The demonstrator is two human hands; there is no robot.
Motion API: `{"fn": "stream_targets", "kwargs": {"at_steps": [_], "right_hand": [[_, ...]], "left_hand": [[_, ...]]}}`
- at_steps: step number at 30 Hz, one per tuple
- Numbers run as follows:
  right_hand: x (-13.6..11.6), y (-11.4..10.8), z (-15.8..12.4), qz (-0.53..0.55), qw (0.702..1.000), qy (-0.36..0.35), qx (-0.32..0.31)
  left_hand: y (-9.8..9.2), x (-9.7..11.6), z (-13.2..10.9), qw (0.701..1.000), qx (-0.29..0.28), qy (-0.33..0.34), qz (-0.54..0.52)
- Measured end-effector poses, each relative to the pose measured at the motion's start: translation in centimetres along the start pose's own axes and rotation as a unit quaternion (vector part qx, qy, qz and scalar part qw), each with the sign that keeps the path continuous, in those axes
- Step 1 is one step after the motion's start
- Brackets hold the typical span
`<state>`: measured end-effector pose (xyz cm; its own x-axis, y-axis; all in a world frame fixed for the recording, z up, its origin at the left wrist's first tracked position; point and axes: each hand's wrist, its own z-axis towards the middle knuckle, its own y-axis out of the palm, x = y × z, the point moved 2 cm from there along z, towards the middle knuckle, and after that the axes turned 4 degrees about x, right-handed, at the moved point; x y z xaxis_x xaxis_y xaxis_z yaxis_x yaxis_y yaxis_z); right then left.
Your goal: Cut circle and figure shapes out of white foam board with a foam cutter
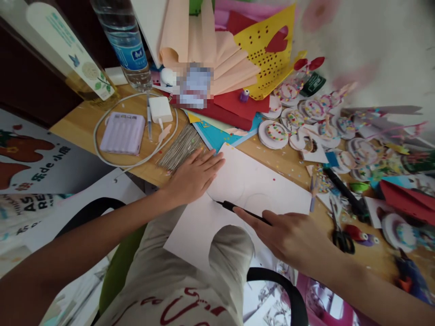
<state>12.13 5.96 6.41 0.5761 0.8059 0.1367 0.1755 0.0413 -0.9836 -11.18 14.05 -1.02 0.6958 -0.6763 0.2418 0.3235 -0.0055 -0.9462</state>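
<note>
A white sheet of paper [288, 194] lies over the table's edge and reaches above my lap. A round hole is cut in its lower part, with grey trousers showing through, and faint circle outlines mark the rest. My left hand [193, 176] rests flat across the paper's left edge, fingers stretched out. In my right hand [288, 231] is a slim black craft knife [246, 213], index finger laid along the handle. Its thin tip touches the paper on a curved line, a little below and right of my left fingers.
Thin metal wires [181, 147] lie beside my left hand. Farther left are a lilac power bank [123, 133], a white charger [161, 109] with cable and a water bottle [127, 50]. Scissors [340, 231] and several decorated white discs [273, 134] crowd the right side.
</note>
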Motion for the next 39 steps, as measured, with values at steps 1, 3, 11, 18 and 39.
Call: {"fn": "stream_targets", "kwargs": {"at_steps": [1,3,11,18,39], "right_hand": [[0.1,0.2,-0.1,0.001,1.000,-0.003,0.002],[0.4,0.4,-0.3,0.007,1.000,-0.010,0.009],[1.0,0.8,-0.5,0.087,0.996,-0.013,0.011],[1.7,0.6,-0.9,0.069,0.997,-0.039,0.001],[4.6,-1.1,0.0,0.052,0.988,-0.134,-0.048]], "left_hand": [[0.0,0.0,0.0,1.000,-0.002,0.000,0.001],[0.1,0.1,0.1,1.000,-0.003,-0.001,0.003],[-0.1,0.0,0.2,1.000,-0.008,-0.003,-0.001],[-0.1,0.0,0.3,1.000,-0.017,0.001,-0.001],[0.1,-0.1,0.5,0.999,-0.037,0.009,0.000]]}}
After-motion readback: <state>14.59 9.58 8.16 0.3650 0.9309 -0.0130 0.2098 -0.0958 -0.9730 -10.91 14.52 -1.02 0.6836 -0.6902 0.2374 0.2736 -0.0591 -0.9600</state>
